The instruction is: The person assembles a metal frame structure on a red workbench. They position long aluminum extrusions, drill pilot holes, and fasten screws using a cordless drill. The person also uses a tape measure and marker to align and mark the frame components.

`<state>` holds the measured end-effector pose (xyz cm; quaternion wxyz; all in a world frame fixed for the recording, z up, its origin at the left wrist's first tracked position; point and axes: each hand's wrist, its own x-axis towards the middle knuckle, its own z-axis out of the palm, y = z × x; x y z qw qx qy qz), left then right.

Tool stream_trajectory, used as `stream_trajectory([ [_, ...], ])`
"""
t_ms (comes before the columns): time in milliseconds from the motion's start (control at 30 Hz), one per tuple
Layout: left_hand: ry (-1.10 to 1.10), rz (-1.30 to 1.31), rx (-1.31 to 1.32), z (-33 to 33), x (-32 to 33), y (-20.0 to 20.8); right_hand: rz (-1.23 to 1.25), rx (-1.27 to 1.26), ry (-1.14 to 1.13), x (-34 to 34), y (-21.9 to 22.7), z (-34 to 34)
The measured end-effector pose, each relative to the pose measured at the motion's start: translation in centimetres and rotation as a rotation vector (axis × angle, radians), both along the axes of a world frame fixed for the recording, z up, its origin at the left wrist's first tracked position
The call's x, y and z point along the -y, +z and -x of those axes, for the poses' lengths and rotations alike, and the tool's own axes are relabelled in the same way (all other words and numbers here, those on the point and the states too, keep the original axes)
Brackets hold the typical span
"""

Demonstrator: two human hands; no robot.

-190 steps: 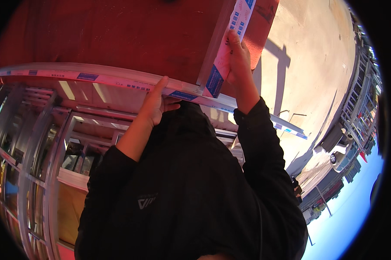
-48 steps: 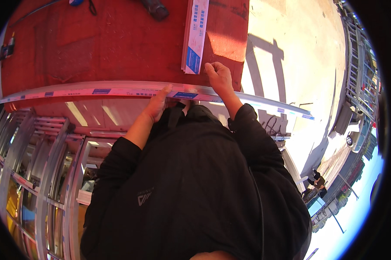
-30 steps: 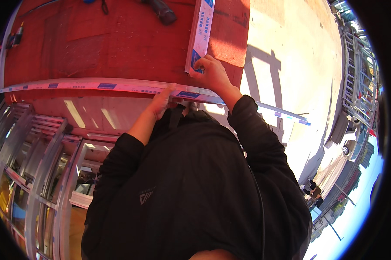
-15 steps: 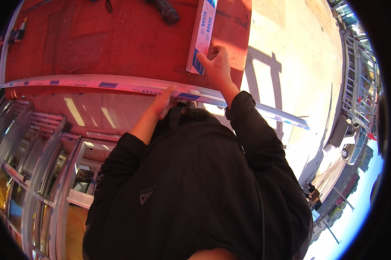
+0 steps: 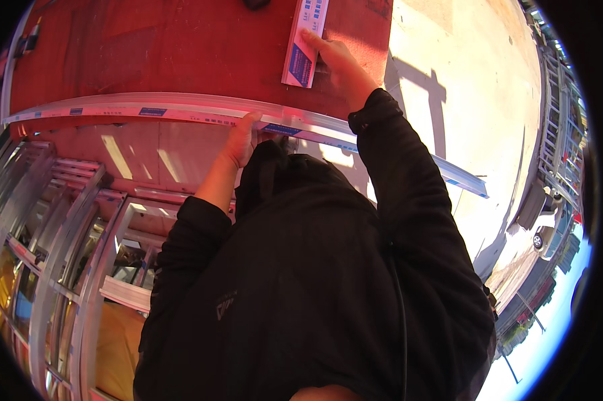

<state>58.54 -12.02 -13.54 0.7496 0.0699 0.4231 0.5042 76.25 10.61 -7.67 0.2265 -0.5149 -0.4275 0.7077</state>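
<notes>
A long pale aluminium profile (image 5: 188, 112), covered with printed white-and-blue film, runs across the near edge of the red worktop (image 5: 147, 57). Its right end juts out past the worktop. My left hand (image 5: 242, 142) is closed around its near side, thumb on top and the other fingers mostly hidden beneath. Farther off, a second film-covered profile (image 5: 299, 67) lies nearly at right angles to the long one, its near end a little short of it. My right hand (image 5: 343, 61) grips its right side, thumb over the top face, the other fingers largely out of sight.
Metal frames (image 5: 64, 267) stand at the lower left. A small dark tool (image 5: 31, 39) lies at the worktop's far left. Sunlit pavement (image 5: 475, 80) spreads to the right, with more racked frames (image 5: 560, 127) and a parked car (image 5: 548, 230) beyond.
My right hand has slid farther away along the second profile. My left hand stays on the long profile. The view has shifted, so the dark tool at the top is mostly cut off.
</notes>
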Motion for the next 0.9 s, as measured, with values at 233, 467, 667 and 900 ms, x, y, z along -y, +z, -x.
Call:
stream_trajectory([
  [233,0.073,0.032,-0.01,-0.6,0.4,-0.2,0.026,0.075,-0.012,1.1,-0.3,-0.7],
  [467,0.051,-0.039,-0.124,-0.5,0.2,-0.1,0.134,0.084,-0.113,1.2,-1.4,-0.9],
  [667,0.025,-0.061,-0.149,-0.6,0.2,0.1,0.122,0.115,-0.126,1.5,-0.6,-0.7],
  [900,0.033,-0.082,-0.163,-0.6,0.5,-0.6,0.064,0.019,-0.089,2.3,0.3,-0.7],
])
